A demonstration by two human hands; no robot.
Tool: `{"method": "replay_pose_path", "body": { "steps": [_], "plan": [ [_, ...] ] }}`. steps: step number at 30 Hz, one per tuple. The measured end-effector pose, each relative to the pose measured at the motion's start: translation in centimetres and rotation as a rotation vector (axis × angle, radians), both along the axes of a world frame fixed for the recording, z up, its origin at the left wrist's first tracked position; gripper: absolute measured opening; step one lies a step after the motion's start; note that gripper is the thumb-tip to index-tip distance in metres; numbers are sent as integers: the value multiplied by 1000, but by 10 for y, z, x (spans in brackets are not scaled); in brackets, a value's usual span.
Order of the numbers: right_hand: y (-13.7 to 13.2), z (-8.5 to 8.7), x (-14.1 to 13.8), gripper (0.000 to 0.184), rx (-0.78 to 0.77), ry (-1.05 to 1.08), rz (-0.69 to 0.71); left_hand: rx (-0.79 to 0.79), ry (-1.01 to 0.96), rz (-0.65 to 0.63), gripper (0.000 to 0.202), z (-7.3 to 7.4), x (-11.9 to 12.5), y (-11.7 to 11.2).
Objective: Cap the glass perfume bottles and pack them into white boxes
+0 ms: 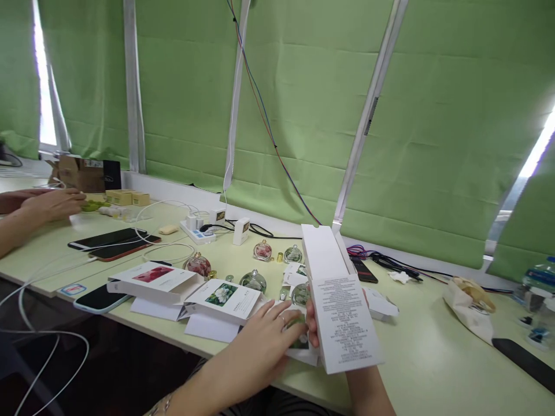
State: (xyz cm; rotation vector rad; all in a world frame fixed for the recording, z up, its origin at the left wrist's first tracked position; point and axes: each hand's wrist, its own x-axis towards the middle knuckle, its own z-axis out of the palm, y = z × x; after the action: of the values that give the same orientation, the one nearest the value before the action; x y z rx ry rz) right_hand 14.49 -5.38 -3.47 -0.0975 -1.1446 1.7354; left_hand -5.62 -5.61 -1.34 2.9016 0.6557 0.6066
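My right hand (311,325) grips an open white carton (344,320) covered in small print, its long flap standing up at the top. The carton hides most of that hand. Just left of it, my left hand (264,344) has its fingers stretched out over a white box with a green picture, which it partly covers; I cannot tell whether they touch. Farther left lie a white box with a white-flower picture (225,297) and one with a red-flower picture (156,276), both with flaps out. Behind them stand round glass bottles, among them a green one (254,281) and a red one (198,264).
Phones (102,297) and white cables lie at left, near a power strip (197,232). Another person's hands (54,203) are at the far left, by a cardboard box (82,173). At right are a cloth pouch (468,306) and a dark flat object (526,364).
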Motion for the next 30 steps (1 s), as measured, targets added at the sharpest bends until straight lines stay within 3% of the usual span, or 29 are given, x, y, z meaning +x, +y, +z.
{"method": "replay_pose_path", "body": {
  "steps": [5,9,13,18,23,26,30],
  "plan": [
    [-2,0,-1,83,1,-16,1,40,-44,-44,51,1,6,16],
    [-1,-3,-1,85,5,-57,26,-121,-96,-45,56,3,-1,16],
    [-3,-6,-3,84,-19,-23,-8,-305,-354,57,58,9,-8,13],
    [-9,-13,0,87,-115,-44,-63,-351,-776,13,58,38,2,16],
    [-15,-15,2,87,-191,-51,-49,-478,-957,-66,54,74,17,29],
    [-17,-14,4,85,-246,-61,-28,-535,-996,-35,54,82,21,34],
    [-17,-15,5,80,-312,-85,-37,-567,-1005,-58,46,78,20,32]
  ]
}}
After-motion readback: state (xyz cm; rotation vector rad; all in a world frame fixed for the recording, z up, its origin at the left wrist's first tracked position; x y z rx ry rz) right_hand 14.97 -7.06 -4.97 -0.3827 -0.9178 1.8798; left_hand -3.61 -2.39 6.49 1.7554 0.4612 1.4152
